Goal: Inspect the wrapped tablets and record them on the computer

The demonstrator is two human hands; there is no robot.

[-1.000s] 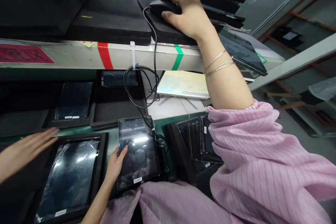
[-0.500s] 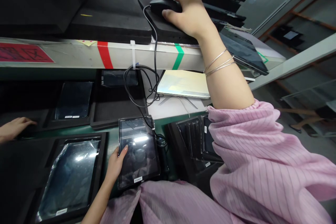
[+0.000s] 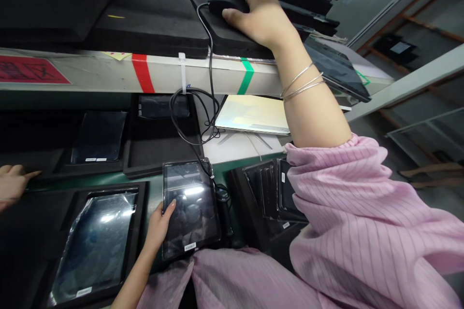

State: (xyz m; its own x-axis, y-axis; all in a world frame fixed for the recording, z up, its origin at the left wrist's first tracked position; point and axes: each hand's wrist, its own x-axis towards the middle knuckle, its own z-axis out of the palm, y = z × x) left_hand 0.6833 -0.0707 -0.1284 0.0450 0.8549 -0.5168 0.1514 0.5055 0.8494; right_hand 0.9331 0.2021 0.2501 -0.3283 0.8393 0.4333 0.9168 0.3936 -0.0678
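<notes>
My left hand (image 3: 159, 224) grips the left edge of a black tablet (image 3: 192, 207), its thumb on the screen and a small white label near the bottom. A cable runs to the tablet's upper right corner. On the upper shelf, my right hand (image 3: 255, 12) is wrapped over a black computer mouse (image 3: 226, 3), which rests on a black pad (image 3: 235, 41). The mouse's cord (image 3: 212, 67) hangs over the shelf edge beside a looped bundle of cable.
Tablets in black foam trays lie left (image 3: 97, 241) and behind. Small devices (image 3: 268, 190) are stacked at right. Another person's hand (image 3: 12, 183) is at far left. A pale yellow laptop-like panel (image 3: 253, 113) lies under the white shelf edge (image 3: 166, 75).
The other person's hand at far left has moved slightly left and its fingers have changed position. The view has shifted a little. Both my hands keep their holds.
</notes>
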